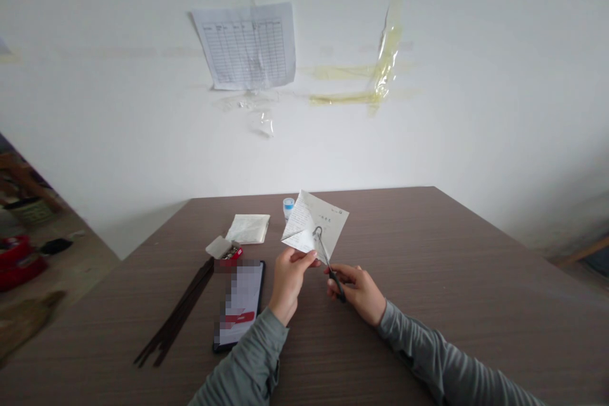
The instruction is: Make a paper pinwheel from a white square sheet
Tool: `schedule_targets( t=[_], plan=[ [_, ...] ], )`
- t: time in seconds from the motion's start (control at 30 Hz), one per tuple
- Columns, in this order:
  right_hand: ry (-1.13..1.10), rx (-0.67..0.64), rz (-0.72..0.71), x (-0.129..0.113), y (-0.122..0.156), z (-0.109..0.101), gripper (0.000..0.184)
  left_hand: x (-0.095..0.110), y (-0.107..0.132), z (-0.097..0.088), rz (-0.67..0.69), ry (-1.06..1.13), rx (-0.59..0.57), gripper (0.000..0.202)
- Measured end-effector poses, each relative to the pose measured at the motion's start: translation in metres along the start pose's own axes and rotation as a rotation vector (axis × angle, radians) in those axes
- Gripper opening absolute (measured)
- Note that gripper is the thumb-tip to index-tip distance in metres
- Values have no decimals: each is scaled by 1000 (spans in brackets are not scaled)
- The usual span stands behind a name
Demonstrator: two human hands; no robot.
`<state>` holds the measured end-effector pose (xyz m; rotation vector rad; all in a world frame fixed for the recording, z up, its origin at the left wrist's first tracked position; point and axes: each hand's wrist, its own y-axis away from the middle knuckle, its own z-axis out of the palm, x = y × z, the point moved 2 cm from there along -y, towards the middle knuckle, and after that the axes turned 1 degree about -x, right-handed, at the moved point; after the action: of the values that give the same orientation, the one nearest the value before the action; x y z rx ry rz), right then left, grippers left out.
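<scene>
My left hand [288, 282] pinches the lower edge of a folded sheet of printed paper [333, 225], raised above the table with one corner up. In my right hand [360, 292] is a pair of scissors [336, 282], dark at the handle, with its slim metal end lying over the lower part of the paper. A small dark curve shows at the metal tip; whether it belongs to the scissors or the paper, I cannot tell. My fingers partly hide the scissors' handles. Just behind the paper's left side stands a small clear container with a blue band [288, 205].
On the brown table [457, 292] lie a phone [245, 295], a bundle of dark thin strips [183, 314], an open red-and-white box [231, 250] and a folded pale packet [248, 229]. A printed sheet [247, 44] is taped to the wall behind. Red items [19, 260] stand on the floor at left.
</scene>
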<state>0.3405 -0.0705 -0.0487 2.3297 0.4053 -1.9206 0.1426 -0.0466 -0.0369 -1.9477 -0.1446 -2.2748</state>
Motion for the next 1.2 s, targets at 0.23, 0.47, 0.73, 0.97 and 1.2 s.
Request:
schedule_targets(
  t=[0.23,0.47,0.73,0.97,1.2],
  plan=[
    [23,-5,14,2,-1,0,76,2,1,1,0,-11,-6,26],
    [9,7,10,2,-2,0,75,2,2,1,2,-18,-9,21],
    [1,11,-11,4,-3,0,75,2,2,1,3,-18,-14,22],
    [-35,2,-34,6,-4,-1,69,1,1,0,8,-14,-25,25],
    [-5,4,-6,3,-2,-2,70,0,0,0,4,-15,-10,25]
  ],
)
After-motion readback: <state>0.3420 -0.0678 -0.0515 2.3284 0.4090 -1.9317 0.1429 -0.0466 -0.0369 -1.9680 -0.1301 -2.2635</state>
